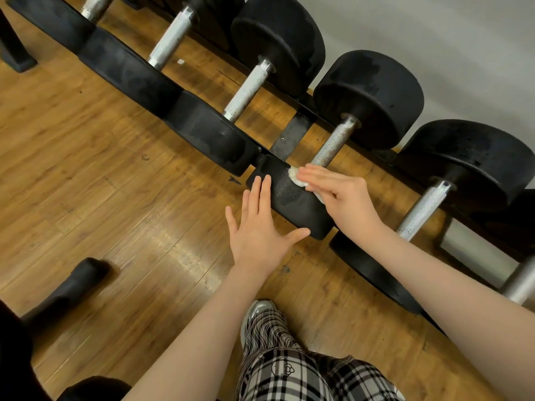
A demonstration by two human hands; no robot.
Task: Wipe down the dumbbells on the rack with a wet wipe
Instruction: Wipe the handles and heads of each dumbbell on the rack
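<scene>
Wood floor below, right hand point(344, 198) presses wipe point(296, 177) on dumbbell point(292, 198).

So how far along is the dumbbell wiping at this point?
Midway, apparently. In hand: the right hand presses the wet wipe on one dumbbell's near head, left hand steadying it. That head shows damp streaks. Whether the other dumbbells are done is unclear.

A row of black round-headed dumbbells with knurled metal handles lies across a low black rack point(292, 134), running from far left to near right. The dumbbell being wiped point(333, 146) sits mid-row, its near head point(289, 195) showing damp streaks on the matte rubber. A crumpled white wet wipe point(298, 178) lies pressed on top of that near head, beside the handle's lower end.
</scene>
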